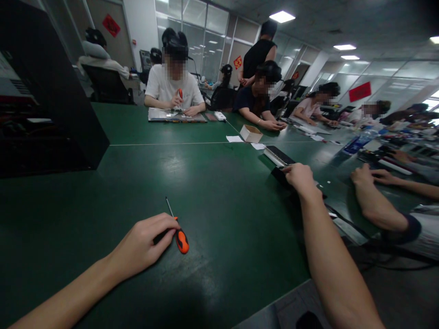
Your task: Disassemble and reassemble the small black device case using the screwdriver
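My left hand (146, 244) rests on the green table (206, 192) with its fingers curled over an orange-and-black screwdriver (176, 230), whose thin shaft points away from me. My right hand (300, 176) reaches far out to the right. Its fingers are closed on the near end of a flat black device (279, 157) with a silver edge that lies on the table.
A big black cabinet (51, 91) stands at the left. A small white box (251, 133) and paper slips lie further back. Several people work around the table; a neighbour's hands and arms (373, 196) are at my right.
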`<state>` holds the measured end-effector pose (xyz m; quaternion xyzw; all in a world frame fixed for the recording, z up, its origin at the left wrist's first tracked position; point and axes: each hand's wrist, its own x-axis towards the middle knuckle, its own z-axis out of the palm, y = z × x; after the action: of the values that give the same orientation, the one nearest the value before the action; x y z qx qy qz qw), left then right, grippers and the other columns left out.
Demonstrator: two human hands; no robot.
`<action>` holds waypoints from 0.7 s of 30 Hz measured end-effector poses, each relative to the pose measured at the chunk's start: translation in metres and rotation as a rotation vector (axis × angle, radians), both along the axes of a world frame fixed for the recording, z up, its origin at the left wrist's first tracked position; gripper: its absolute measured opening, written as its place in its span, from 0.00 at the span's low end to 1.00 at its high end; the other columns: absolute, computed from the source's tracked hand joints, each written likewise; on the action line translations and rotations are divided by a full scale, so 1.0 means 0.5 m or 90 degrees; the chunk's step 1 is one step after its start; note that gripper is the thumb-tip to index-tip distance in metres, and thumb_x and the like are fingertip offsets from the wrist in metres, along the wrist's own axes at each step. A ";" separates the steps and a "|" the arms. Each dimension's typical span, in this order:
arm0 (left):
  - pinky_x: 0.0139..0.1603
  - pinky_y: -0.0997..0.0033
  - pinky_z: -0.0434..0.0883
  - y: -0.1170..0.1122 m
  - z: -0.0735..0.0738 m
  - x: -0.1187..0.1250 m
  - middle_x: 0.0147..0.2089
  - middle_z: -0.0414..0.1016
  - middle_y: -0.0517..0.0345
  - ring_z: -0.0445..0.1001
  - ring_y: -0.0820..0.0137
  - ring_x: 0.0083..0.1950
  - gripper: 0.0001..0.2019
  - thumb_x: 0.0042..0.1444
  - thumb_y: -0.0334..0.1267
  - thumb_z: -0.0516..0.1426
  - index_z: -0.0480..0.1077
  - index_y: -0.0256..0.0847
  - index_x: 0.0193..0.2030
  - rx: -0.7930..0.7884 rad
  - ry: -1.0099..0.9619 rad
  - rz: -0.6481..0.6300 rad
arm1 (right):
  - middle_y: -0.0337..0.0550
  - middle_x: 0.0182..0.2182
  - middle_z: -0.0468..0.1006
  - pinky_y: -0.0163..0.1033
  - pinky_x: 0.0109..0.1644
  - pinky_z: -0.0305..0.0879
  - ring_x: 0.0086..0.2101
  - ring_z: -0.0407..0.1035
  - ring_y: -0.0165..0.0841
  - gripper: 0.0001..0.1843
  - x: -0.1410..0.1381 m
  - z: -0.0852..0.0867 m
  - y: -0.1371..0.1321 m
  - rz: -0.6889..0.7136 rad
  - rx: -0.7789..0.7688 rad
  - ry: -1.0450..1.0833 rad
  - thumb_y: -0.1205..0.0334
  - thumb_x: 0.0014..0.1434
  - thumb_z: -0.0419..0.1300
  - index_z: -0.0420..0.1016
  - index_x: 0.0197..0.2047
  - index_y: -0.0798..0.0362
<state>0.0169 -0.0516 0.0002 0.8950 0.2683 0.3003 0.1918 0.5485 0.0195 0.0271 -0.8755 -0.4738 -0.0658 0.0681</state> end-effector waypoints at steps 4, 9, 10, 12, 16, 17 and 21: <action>0.48 0.74 0.75 0.001 0.002 0.001 0.44 0.81 0.56 0.81 0.69 0.45 0.10 0.69 0.31 0.53 0.76 0.42 0.47 0.013 -0.005 -0.004 | 0.64 0.45 0.83 0.45 0.53 0.72 0.48 0.78 0.51 0.19 -0.027 -0.011 0.007 0.014 0.008 -0.019 0.71 0.55 0.62 0.86 0.49 0.59; 0.48 0.72 0.75 0.001 -0.003 -0.003 0.46 0.80 0.55 0.80 0.68 0.46 0.11 0.70 0.31 0.51 0.75 0.41 0.49 0.026 0.020 -0.013 | 0.61 0.46 0.84 0.45 0.53 0.71 0.49 0.78 0.49 0.19 -0.051 0.000 -0.006 0.029 0.013 -0.003 0.69 0.59 0.60 0.86 0.50 0.56; 0.49 0.71 0.76 0.001 -0.005 -0.004 0.47 0.79 0.54 0.80 0.67 0.47 0.12 0.70 0.31 0.50 0.75 0.41 0.50 0.034 0.033 -0.009 | 0.59 0.46 0.84 0.45 0.54 0.71 0.49 0.78 0.49 0.19 -0.052 0.009 -0.013 0.023 0.018 -0.002 0.67 0.60 0.58 0.85 0.51 0.54; 0.50 0.67 0.76 0.001 -0.008 -0.004 0.52 0.77 0.51 0.78 0.64 0.50 0.14 0.70 0.31 0.49 0.75 0.42 0.53 0.058 0.075 0.007 | 0.59 0.49 0.83 0.47 0.52 0.71 0.50 0.78 0.50 0.20 -0.050 0.030 -0.035 0.000 0.031 -0.005 0.65 0.64 0.55 0.84 0.54 0.51; 0.50 0.58 0.76 0.001 -0.012 -0.002 0.58 0.72 0.47 0.76 0.57 0.53 0.17 0.68 0.31 0.49 0.75 0.47 0.56 0.094 0.164 0.040 | 0.63 0.47 0.82 0.52 0.45 0.71 0.46 0.78 0.55 0.22 -0.042 0.072 -0.092 -0.049 0.030 -0.011 0.56 0.67 0.52 0.82 0.54 0.53; 0.50 0.57 0.76 0.001 -0.014 -0.002 0.58 0.72 0.48 0.75 0.56 0.53 0.17 0.68 0.31 0.49 0.75 0.47 0.56 0.091 0.171 0.045 | 0.64 0.45 0.82 0.52 0.44 0.71 0.45 0.78 0.56 0.22 -0.040 0.079 -0.105 -0.053 0.022 -0.009 0.54 0.67 0.52 0.83 0.52 0.54; 0.53 0.57 0.74 0.004 -0.021 -0.003 0.57 0.73 0.50 0.75 0.58 0.53 0.14 0.69 0.34 0.49 0.73 0.46 0.54 0.066 0.150 0.059 | 0.59 0.36 0.82 0.50 0.37 0.71 0.36 0.79 0.52 0.18 -0.021 0.081 -0.139 -0.032 -0.031 0.030 0.49 0.62 0.59 0.82 0.40 0.53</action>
<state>0.0156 -0.0494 -0.0105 0.9194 0.3143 0.2152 0.0986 0.5378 -0.0500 0.0675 -0.8898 -0.4515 -0.0354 0.0562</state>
